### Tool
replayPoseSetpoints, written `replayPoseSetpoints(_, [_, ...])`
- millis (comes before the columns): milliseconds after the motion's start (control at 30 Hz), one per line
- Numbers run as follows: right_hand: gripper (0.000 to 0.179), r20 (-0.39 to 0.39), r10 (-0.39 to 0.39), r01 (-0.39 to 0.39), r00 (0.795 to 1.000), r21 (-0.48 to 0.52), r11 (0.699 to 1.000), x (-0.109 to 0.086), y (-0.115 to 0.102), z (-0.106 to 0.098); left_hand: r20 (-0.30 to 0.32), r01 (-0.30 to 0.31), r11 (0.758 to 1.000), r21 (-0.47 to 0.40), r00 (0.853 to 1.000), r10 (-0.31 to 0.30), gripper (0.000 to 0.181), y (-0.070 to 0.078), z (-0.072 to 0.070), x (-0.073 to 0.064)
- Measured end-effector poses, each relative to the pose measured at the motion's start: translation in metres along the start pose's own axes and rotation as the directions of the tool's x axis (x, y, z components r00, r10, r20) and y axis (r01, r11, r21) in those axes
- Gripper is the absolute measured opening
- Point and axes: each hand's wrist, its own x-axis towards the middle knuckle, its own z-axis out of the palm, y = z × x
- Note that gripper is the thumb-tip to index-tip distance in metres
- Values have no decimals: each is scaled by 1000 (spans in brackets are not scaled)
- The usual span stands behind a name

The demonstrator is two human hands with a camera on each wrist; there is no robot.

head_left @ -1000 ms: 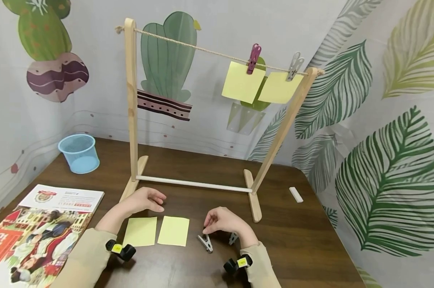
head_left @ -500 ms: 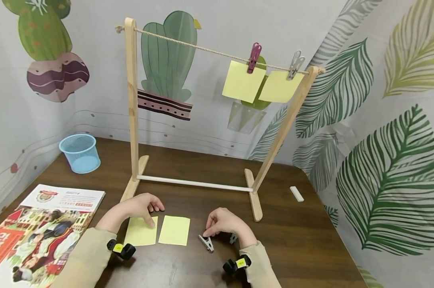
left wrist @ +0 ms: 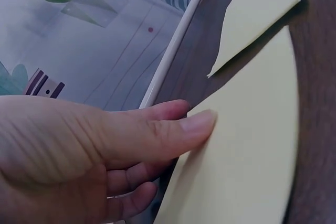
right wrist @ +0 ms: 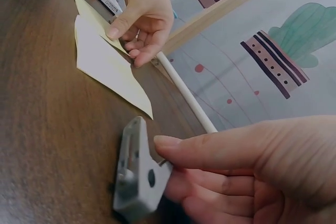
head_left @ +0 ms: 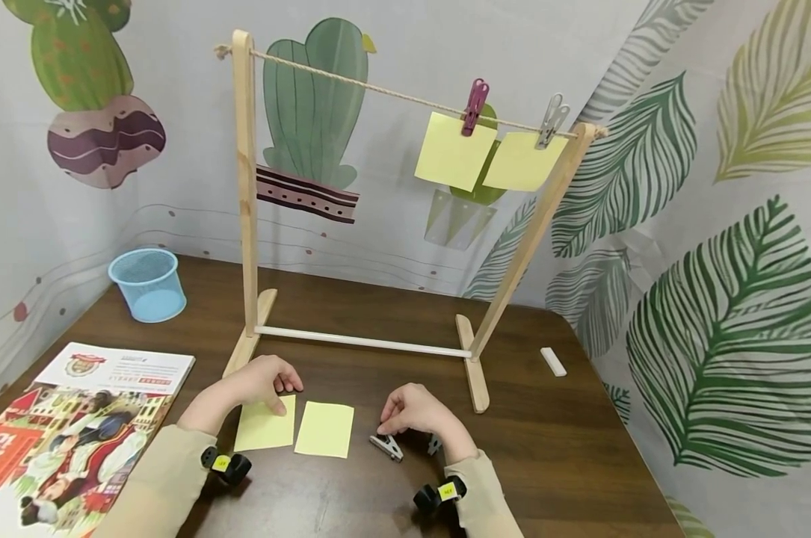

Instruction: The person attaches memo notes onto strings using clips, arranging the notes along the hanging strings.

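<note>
Right of the blue basket (head_left: 151, 299), left hand (head_left: 260, 379) pinches a note (head_left: 264, 431), right hand (head_left: 416, 409) a clip (right wrist: 137, 177).

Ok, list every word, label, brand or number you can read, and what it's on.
None reads clearly enough to quote.
Magazine: lettering in several places, too small, slanted or blurred to read.
Left-wrist yellow label: dark marks, too small to read.
Right-wrist yellow label: dark marks, too small to read.
Yellow paper squares and the grey clip: no writing visible.
</note>
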Motion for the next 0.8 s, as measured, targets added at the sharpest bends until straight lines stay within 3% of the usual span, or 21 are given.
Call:
replayPoseSetpoints(333, [11, -110, 9, -10, 994, -11, 1000, 4, 0, 1, -27, -23, 1000, 14, 999, 24, 31, -3, -1, 2])
replayPoseSetpoints(567, [11, -237, -12, 10, 971, -9, 1000, 6, 3, 3, -18, -45, 999, 8, 999, 45, 38, -5, 0, 6])
replayPoseSetpoints(800, [11, -263, -20, 15, 965, -21, 1000, 8, 6, 5, -16, -77, 997, 15, 997, 77, 38, -7, -1, 6])
